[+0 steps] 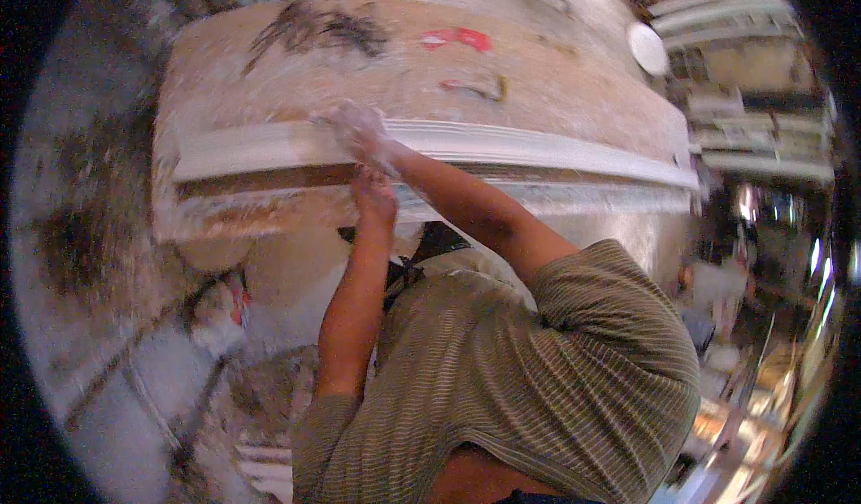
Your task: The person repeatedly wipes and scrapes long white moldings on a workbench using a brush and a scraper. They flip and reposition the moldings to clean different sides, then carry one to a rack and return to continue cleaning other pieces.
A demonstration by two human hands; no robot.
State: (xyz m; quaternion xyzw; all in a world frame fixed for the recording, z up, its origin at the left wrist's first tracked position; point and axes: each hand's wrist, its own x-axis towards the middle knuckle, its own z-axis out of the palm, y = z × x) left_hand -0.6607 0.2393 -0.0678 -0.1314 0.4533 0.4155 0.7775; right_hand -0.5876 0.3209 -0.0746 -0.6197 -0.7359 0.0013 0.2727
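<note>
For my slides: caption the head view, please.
Right hand on a long white molding, left hand at its near side.

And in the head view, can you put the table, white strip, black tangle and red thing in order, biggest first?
1. Table
2. White strip
3. Black tangle
4. Red thing, clearly smallest though blurry

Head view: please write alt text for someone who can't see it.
A person's white-dusted right hand is on a long, ridged white molding across a table, the left hand by the molding's near edge. Dark strands lie beyond.
</note>
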